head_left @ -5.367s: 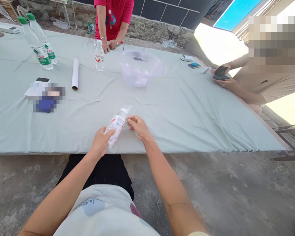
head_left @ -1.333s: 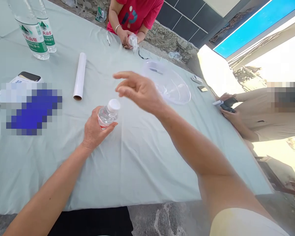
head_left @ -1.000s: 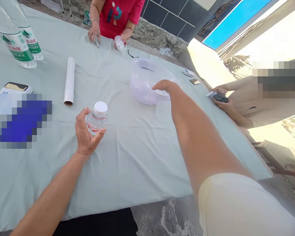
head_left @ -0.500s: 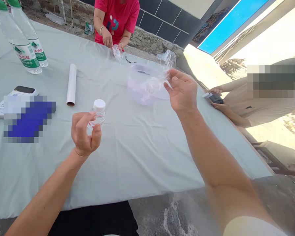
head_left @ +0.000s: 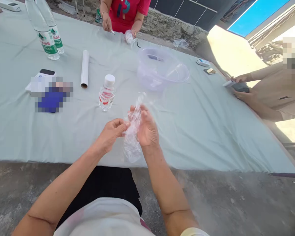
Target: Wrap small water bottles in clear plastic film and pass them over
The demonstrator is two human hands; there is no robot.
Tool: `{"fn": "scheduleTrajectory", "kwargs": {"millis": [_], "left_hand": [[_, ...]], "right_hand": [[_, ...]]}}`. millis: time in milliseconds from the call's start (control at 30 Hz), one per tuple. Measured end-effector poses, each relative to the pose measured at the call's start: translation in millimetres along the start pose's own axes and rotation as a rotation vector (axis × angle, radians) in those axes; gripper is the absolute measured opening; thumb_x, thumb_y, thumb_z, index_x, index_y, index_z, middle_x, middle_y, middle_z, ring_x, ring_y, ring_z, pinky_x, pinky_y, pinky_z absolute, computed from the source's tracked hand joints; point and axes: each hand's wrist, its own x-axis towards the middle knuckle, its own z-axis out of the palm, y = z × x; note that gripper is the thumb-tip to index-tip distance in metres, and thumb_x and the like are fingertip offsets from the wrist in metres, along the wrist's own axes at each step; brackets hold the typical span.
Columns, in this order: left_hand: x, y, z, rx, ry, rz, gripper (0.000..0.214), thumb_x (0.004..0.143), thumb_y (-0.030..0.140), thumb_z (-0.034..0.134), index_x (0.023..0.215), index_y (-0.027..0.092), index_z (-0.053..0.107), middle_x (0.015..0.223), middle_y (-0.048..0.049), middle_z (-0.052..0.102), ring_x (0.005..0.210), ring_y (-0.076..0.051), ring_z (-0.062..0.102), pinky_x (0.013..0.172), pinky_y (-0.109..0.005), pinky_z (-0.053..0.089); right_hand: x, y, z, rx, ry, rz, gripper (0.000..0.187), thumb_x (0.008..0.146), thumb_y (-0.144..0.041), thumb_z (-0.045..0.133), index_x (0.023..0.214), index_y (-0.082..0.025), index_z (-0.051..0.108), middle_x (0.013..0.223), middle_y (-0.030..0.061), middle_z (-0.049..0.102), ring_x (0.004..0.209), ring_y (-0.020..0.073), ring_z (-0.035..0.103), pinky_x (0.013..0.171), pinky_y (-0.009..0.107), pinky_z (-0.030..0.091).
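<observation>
Both of my hands are together above the near edge of the table, holding a crumpled piece of clear plastic film. My left hand pinches its left side with curled fingers. My right hand grips it from the right, and a twisted end sticks up above the fingers. A small clear bottle with a white cap and red label stands upright on the pale green cloth, a little beyond my hands and touched by neither.
A clear plastic bowl sits beyond the bottle. A white roll lies at left, near two tall green-labelled bottles and a blurred patch. A person in red stands opposite; another person's hands hold a phone at right.
My left hand let go of the small bottle, which now stands on the cloth. My right hand brought the plastic film back from the bowl, and both hands now hold it.
</observation>
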Motion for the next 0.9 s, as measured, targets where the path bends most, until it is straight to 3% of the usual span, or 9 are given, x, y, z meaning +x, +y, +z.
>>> {"fn": "scheduleTrajectory", "kwargs": {"millis": [100,233,333,400,467,533,633,767,900], "left_hand": [[-12,-8,-8.5,-0.028,0.258,0.106,0.038,0.069,0.045,0.080,0.063,0.019,0.054,0.057,0.0064,0.047,0.051,-0.006,0.041,0.051,-0.020,0.036],[-23,-5,-26.5,-0.135,0.304,0.160,0.036,0.065,0.043,0.082,0.066,0.019,0.056,0.064,0.0042,0.055,0.061,-0.009,0.056,0.057,-0.021,0.046],[-30,-2,-36.5,-0.172,0.371,0.197,0.036,0.066,0.042,0.082,0.070,0.020,0.053,0.071,0.0031,0.060,0.065,-0.010,0.061,0.060,-0.022,0.050],[-35,-1,-35.9,-0.142,0.423,0.230,0.034,0.071,0.044,0.077,0.073,0.020,0.053,0.076,0.0022,0.064,0.061,-0.010,0.060,0.056,-0.021,0.049],[-40,-2,-28.9,-0.021,0.449,0.290,0.032,0.078,0.046,0.072,0.075,0.020,0.054,0.079,0.0011,0.066,0.059,-0.009,0.060,0.053,-0.021,0.047],[-44,-5,-18.7,0.177,0.448,0.379,0.029,0.083,0.046,0.067,0.077,0.020,0.056,0.075,0.0011,0.065,0.060,-0.010,0.061,0.052,-0.020,0.045],[-47,-8,-8.6,0.403,0.425,0.497,0.026,0.087,0.043,0.064,0.078,0.020,0.059,0.065,0.0031,0.061,0.057,-0.010,0.058,0.053,-0.020,0.045],[-43,-4,-19.3,0.301,0.465,0.515,0.027,0.087,0.041,0.067,0.073,0.020,0.057,0.058,0.0049,0.057,0.053,-0.008,0.055,0.058,-0.020,0.048],[-35,10,-43.2,-0.029,0.555,0.349,0.028,0.086,0.037,0.069,0.072,0.020,0.051,0.053,0.0082,0.047,0.050,-0.010,0.057,0.059,-0.024,0.056]], "right_hand": [[-14,12,5,-0.059,0.063,0.055,0.054,0.060,-0.019,0.086,0.107,-0.031,0.062,0.087,-0.0061,0.065,0.096,0.0154,0.068,0.078,0.027,0.057],[-20,12,-12,-0.118,0.109,0.118,0.049,0.057,-0.018,0.084,0.101,-0.026,0.065,0.088,-0.0041,0.064,0.088,0.0149,0.068,0.065,0.023,0.056],[-22,5,-30,-0.073,0.278,0.059,0.045,0.057,-0.019,0.083,0.097,-0.025,0.063,0.093,-0.0027,0.065,0.091,0.0145,0.068,0.066,0.022,0.056],[-27,3,-32,-0.053,0.354,0.084,0.042,0.063,-0.031,0.083,0.097,-0.025,0.060,0.099,0.0001,0.066,0.095,0.0164,0.069,0.068,0.024,0.058],[-36,7,-24,-0.076,0.259,0.206,0.046,0.070,-0.053,0.079,0.101,-0.025,0.059,0.109,0.0046,0.067,0.100,0.0206,0.068,0.070,0.030,0.060],[-46,17,-10,-0.142,0.042,0.338,0.056,0.070,-0.065,0.075,0.104,-0.024,0.059,0.114,0.0075,0.067,0.102,0.0230,0.068,0.072,0.033,0.060],[-55,34,8,-0.213,-0.120,0.387,0.057,0.064,-0.054,0.085,0.104,-0.023,0.058,0.104,0.0042,0.069,0.094,0.0188,0.068,0.069,0.027,0.056],[-53,40,3,-0.113,-0.083,0.331,0.045,0.061,-0.038,0.089,0.094,-0.021,0.063,0.083,-0.0014,0.068,0.072,0.0114,0.065,0.064,0.023,0.052],[-49,24,-27,-0.081,0.102,0.320,0.040,0.054,-0.031,0.090,0.077,-0.020,0.059,0.077,-0.0021,0.069,0.059,0.0069,0.059,0.053,0.018,0.047]]}}
